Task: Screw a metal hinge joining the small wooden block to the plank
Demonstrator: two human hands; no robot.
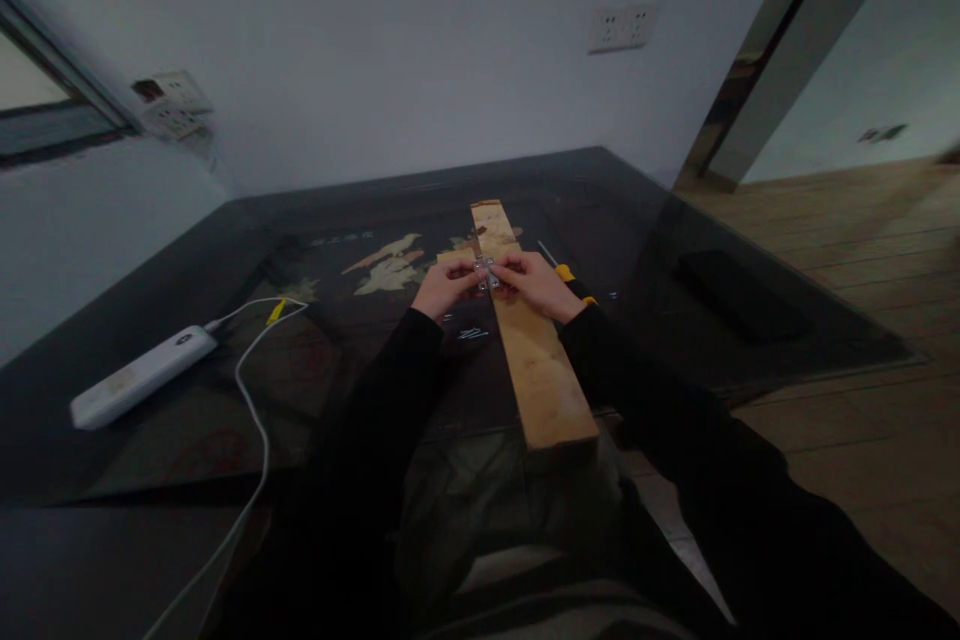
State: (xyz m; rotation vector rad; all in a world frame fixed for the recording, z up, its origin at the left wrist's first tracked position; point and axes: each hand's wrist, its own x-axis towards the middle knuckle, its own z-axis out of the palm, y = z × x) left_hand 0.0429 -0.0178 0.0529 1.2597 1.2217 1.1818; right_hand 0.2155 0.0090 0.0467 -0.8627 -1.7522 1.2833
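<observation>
A long wooden board (541, 370) lies on the dark table, its near end reaching past the table's front edge. Over its middle, both hands pinch a small metal hinge (486, 272) with holes in its plates. My left hand (448, 284) grips it from the left, fingers closed. From the right, my right hand (536, 282) holds it too, thumb and fingers together above the board. Just right of that hand lies a screwdriver (564, 273) with a yellow and black handle, partly hidden by the hand and sleeve. Several small screws (472, 333) lie left of the board.
On the left of the table (405, 188) rests a white power strip (142, 375), its white cable (251, 400) curving toward the front edge. A dark flat object (739, 295) lies at the right. The wall (420, 50) stands behind the table.
</observation>
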